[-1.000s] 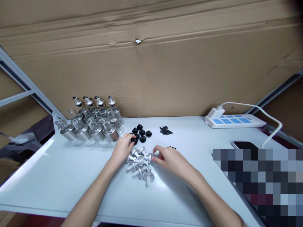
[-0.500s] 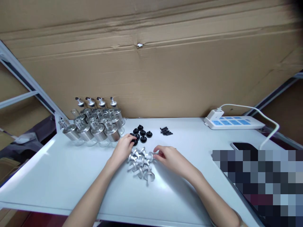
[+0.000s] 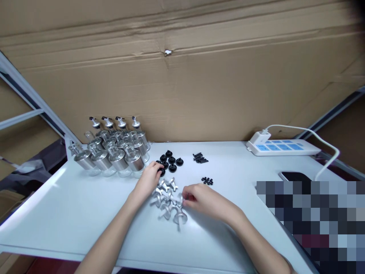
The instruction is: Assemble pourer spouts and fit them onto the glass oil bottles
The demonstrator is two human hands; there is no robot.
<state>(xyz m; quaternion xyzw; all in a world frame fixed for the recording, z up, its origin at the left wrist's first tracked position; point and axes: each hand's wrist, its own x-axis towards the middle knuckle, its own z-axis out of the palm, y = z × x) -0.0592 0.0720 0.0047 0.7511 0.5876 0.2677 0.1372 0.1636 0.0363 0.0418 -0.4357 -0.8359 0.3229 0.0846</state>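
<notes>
My left hand (image 3: 148, 178) is closed with its fingertips on a black rubber stopper (image 3: 162, 172) at the near left edge of a cluster of such stoppers (image 3: 172, 168). Part of that cluster is hidden behind the fingers. With thumb and fingers pinched, my right hand (image 3: 202, 198) grips a silver pourer spout (image 3: 180, 200) at the right side of a loose pile. Several more pourer spouts (image 3: 165, 211) lie in this pile between my hands, tilted at various angles.
Glass-and-steel bottles (image 3: 117, 161) stand in rows at the left; several at the back carry pourers. Short black tubes (image 3: 200, 158) and small black caps (image 3: 207, 180) lie right of centre. A power strip (image 3: 285, 147) with a charger, and a phone (image 3: 295, 176), sit at the right.
My right hand has moved slightly down and left, shifting the pile of pourer spouts. The small black caps behind it now show. My left hand has stayed at the black stoppers.
</notes>
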